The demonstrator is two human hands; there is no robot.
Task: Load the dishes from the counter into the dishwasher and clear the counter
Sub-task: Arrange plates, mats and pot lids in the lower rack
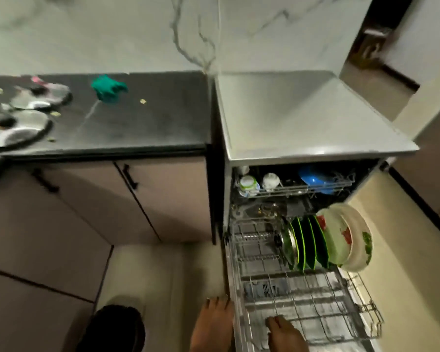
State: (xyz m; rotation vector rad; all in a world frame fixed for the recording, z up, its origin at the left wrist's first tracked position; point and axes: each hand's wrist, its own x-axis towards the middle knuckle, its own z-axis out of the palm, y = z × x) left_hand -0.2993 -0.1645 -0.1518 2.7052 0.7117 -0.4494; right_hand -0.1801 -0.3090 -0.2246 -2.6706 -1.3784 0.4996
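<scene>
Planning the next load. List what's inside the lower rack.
Lower rack: green plates on edge, floral dishes, a metal lid. Anything behind them is hidden.

Glossy dark stone desk (150,123); shiny metal lids (23,128); wire metal rack (302,301); glossy green plates (308,242); marbled wall (112,34).

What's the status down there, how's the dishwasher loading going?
Left hand and right hand open, empty, at lower rack. Green plates and floral dishes racked. Steel plates, green cloth on counter. Nothing blocking.
</scene>
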